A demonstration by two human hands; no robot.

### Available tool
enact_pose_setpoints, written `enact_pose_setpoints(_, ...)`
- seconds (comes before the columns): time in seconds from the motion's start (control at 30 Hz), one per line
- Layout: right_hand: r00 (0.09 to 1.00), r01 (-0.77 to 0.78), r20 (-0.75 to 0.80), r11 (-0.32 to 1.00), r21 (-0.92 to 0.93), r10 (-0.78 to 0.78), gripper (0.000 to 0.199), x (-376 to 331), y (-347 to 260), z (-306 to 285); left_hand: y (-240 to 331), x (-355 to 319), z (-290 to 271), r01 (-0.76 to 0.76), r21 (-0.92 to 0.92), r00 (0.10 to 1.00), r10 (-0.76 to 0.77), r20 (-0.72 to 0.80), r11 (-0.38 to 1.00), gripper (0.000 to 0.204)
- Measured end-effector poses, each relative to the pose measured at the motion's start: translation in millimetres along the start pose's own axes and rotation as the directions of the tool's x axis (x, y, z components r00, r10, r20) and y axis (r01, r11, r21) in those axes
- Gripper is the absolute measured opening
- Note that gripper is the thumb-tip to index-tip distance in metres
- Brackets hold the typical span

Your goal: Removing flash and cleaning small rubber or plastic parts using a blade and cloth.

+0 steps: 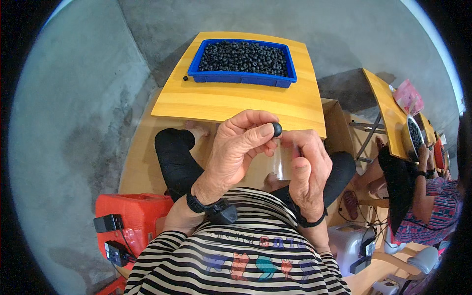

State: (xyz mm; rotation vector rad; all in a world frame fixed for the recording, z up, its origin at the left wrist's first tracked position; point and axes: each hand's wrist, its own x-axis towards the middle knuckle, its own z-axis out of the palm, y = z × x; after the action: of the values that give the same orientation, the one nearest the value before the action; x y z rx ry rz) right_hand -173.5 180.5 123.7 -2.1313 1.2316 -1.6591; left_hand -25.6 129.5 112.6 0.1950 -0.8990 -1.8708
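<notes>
My left hand [238,145] is closed, pinching a small, round, black bead-like piece [277,129] between thumb and fingers in front of my chest. Close beside it, my right hand [309,167] has its fingers curled, with the fingertips near the black piece. Between the two hands hangs a clear, see-through plastic piece [281,164]; my right fingers appear to grip it, though its exact shape is hard to make out. Beyond my hands, a blue tray [241,78] is full of many similar black round pieces [243,56].
The tray stands on a yellow wooden table [236,103], with one loose black piece [185,78] left of it. A red plastic stool [130,216] is at my left. At right, another person [427,206] sits by a second table [383,113] with a bowl [414,135].
</notes>
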Motion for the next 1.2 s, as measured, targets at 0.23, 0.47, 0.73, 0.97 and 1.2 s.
enact_pose_setpoints(0.23, 0.989, 0.139, -0.029, 0.970, -0.200, -0.148, 0.027, 5.5, -9.2, 8.2, 3.1, -3.4, -2.5, -0.029, -0.019, 0.999, 0.030, 0.014, 0.999, 0.019)
enact_pose_setpoints(0.47, 0.984, 0.165, -0.026, 0.954, -0.251, -0.177, 0.027, 5.4, -7.6, 11.7, 2.7, -6.3, -2.3, -0.029, -0.036, 1.000, 0.029, -0.005, 0.999, 0.017)
enact_pose_setpoints(0.73, 0.988, 0.140, -0.032, 0.959, -0.245, -0.152, 0.026, 5.4, -6.0, 13.2, 2.1, -6.7, -5.4, -0.024, -0.040, 1.000, 0.025, 0.007, 0.999, 0.017)
enact_pose_setpoints(0.97, 0.985, 0.159, -0.030, 0.953, -0.258, -0.172, 0.026, 5.8, -4.4, 15.1, 3.3, -7.5, -4.9, -0.007, -0.035, 1.000, 0.006, -0.023, 0.999, 0.017)
enact_pose_setpoints(1.2, 0.984, 0.159, -0.036, 0.953, -0.259, -0.174, 0.025, 5.8, -2.1, 17.9, 1.6, -6.7, -9.0, -0.012, -0.062, 1.000, 0.011, -0.021, 0.998, 0.017)
